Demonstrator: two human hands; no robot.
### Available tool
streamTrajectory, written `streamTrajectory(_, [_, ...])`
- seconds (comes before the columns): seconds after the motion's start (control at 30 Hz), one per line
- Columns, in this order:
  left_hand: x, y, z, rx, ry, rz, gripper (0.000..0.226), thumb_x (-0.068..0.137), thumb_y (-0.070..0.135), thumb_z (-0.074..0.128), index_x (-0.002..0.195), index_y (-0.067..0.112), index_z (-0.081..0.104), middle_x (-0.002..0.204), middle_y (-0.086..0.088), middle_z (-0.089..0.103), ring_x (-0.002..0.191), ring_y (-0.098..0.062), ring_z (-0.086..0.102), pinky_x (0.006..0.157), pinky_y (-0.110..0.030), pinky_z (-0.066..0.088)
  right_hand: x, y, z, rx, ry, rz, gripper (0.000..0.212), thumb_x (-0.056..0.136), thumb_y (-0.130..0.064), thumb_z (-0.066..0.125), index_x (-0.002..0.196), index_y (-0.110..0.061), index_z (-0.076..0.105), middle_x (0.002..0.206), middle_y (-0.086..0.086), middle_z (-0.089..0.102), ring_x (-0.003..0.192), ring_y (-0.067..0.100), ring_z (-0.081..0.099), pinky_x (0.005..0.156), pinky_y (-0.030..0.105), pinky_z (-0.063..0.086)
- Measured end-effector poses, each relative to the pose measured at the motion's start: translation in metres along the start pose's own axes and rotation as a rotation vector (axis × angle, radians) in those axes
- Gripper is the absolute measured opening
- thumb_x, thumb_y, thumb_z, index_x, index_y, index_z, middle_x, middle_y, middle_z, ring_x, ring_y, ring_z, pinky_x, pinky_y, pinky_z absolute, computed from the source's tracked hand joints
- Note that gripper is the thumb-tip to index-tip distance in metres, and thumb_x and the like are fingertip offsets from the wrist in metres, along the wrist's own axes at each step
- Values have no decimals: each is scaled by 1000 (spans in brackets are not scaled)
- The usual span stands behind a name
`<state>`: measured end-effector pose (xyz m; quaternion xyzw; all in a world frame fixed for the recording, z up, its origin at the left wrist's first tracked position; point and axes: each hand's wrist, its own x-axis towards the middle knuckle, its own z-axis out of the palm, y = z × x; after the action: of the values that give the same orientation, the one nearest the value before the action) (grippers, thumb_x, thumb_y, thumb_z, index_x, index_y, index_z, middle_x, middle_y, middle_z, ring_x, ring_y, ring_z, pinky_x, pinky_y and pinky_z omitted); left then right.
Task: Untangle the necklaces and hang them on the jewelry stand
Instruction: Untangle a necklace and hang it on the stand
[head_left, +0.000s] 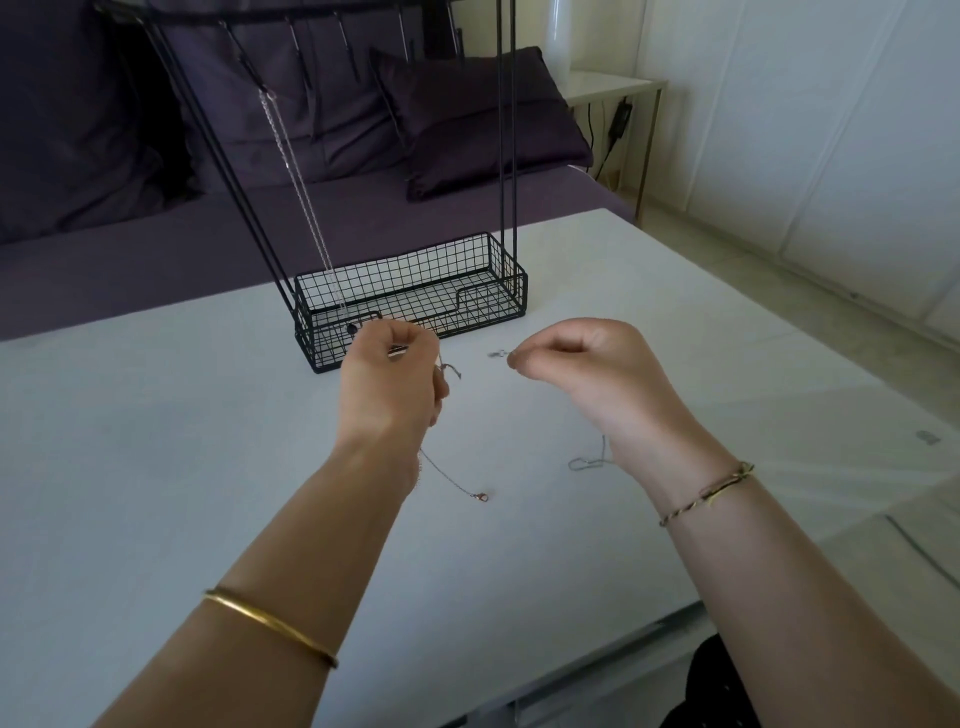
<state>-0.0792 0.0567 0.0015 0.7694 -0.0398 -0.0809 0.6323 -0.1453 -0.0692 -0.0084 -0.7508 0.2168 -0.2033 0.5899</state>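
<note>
Black wire jewelry stand (415, 312): upright at far side of white surface (182, 441), mesh basket as base, rods rising to a hook bar at top. Hanging from a left hook: one silver necklace (301, 192), lower end dropping toward basket. Just in front of basket, raised above surface: left hand (387, 374), fingers curled, pinching a thin chain, with a kinked piece of chain (449, 370) just beside the fingers. Trailing from below same hand onto surface: rose-gold chain (447, 478), ending in lobster clasp (482, 497). Apart to the right, at similar height: right hand (582, 358), fingers curled, pinching silver clasp end (496, 354) at fingertips. On surface beside right wrist: loop of silver chain (587, 461). Connection between the two chains: cannot tell. Gold bangle (270, 626) on left forearm; cord bracelet (706, 493) on right wrist. Behind surface: purple bed (156, 249) with pillows (467, 119).
</note>
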Motion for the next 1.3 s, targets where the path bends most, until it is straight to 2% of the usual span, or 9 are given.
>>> streamTrajectory(0.17, [1, -3, 0, 72, -27, 23, 7, 96, 16, 49, 95, 13, 55, 51, 2, 54, 32, -5, 39, 38, -16, 36, 0, 2, -2, -19, -29, -22, 7, 77, -14, 71, 71, -17, 74, 74, 0, 71, 66, 8, 53, 59, 20, 38])
streamTrajectory(0.27, [5, -13, -3, 305, -80, 74, 10, 94, 16, 46, 94, 13, 55, 57, 1, 63, 39, -10, 52, 48, -26, 46, -2, 2, -11, -74, -70, -9, 9, 79, -14, 69, 71, -15, 72, 46, -16, 53, 44, -2, 41, 42, 8, 28])
streamTrajectory(0.4, [5, -29, -2, 691, -252, 100, 12, 90, 15, 44, 85, 18, 55, 70, 3, 70, 63, -16, 68, 73, -40, 57, -4, 1, -40, -99, -48, 2, 10, 81, -11, 68, 72, -11, 71, 40, -12, 45, 33, 2, 35, 36, 8, 23])
streamTrajectory(0.57, [2, -24, 11, 1191, -343, 165, 21, 91, 17, 43, 98, 23, 62, 103, 0, 63, 96, -21, 58, 75, -33, 49, -11, 11, -85, -169, 25, 100, 9, 81, -12, 68, 74, -9, 71, 43, -5, 44, 44, 9, 38, 47, 23, 29])
streamTrajectory(0.67, [-7, -14, 25, 1407, -286, 302, 24, 94, 16, 42, 109, 20, 59, 108, -4, 55, 106, -24, 45, 74, -33, 41, -15, 19, -105, -152, 75, 157, 9, 81, -9, 65, 75, -4, 70, 40, -4, 40, 43, 11, 38, 56, 28, 35])
streamTrajectory(0.83, [-10, -13, 63, 1097, -302, 497, 27, 96, 17, 44, 120, 19, 58, 120, -3, 54, 114, -22, 45, 88, -34, 42, -20, 21, -125, 49, 177, 223, 12, 83, -5, 62, 71, -7, 66, 36, -9, 32, 45, 13, 53, 73, 34, 53])
streamTrajectory(1.03, [5, -19, 122, 950, -527, 452, 39, 98, 14, 45, 137, 17, 48, 132, -6, 50, 116, -23, 51, 96, -35, 45, -19, 26, -130, 172, 177, 263, 14, 84, -4, 59, 70, -6, 61, 44, 0, 41, 44, 18, 56, 55, 31, 57])
streamTrajectory(1.13, [17, -20, 141, 992, -603, 510, 38, 97, 13, 49, 134, 21, 52, 127, -6, 51, 112, -23, 54, 93, -31, 45, -16, 30, -131, 97, 174, 296, 10, 82, -5, 59, 72, -6, 62, 55, 1, 49, 46, 14, 54, 43, 21, 44])
streamTrajectory(1.3, [25, -17, 154, 1145, -691, 757, 19, 93, 20, 58, 110, 26, 64, 109, 2, 53, 98, -19, 54, 83, -33, 47, -6, 35, -137, 22, 205, 294, 15, 79, -8, 60, 65, -11, 57, 60, 0, 42, 41, 9, 25, 37, 18, 16])
